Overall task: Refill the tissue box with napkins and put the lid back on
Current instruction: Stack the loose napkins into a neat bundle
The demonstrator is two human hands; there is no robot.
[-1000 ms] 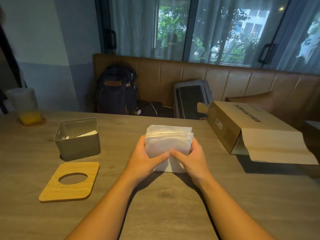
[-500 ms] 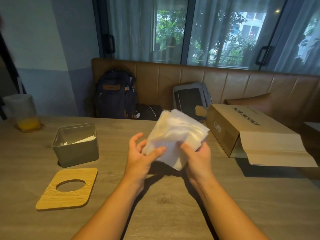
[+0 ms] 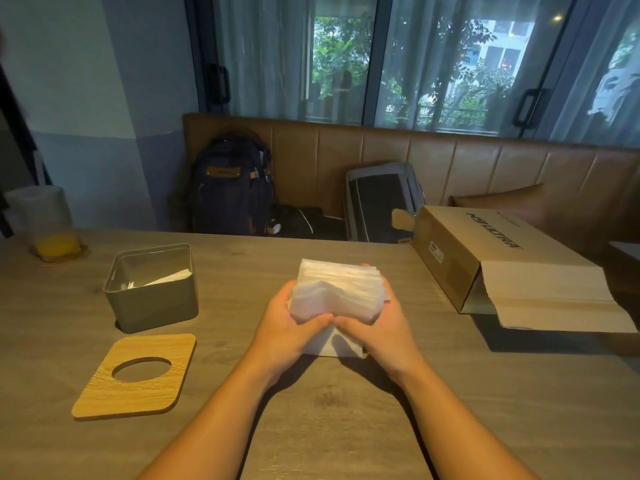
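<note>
A thick stack of white napkins (image 3: pixel 341 289) stands on edge on the table's middle. My left hand (image 3: pixel 294 323) grips its left side and my right hand (image 3: pixel 377 327) grips its right side, thumbs meeting in front. To the left stands the grey tissue box (image 3: pixel 152 306), open on top, with a few white napkins lying inside. Its wooden lid (image 3: pixel 138 375), with an oval hole, lies flat on the table in front of the box.
An open cardboard box (image 3: pixel 485 265) lies on its side at the right. A cup of orange drink (image 3: pixel 45 226) sits on a coaster at the far left. Beyond the wooden table (image 3: pixel 346 427), a backpack (image 3: pixel 232 185) and a grey bag (image 3: pixel 381 199) rest on the bench.
Half a second ago the napkin stack was lifted and tilted, with my left hand loose. Now it is set back down on the table and both hands press its sides.
</note>
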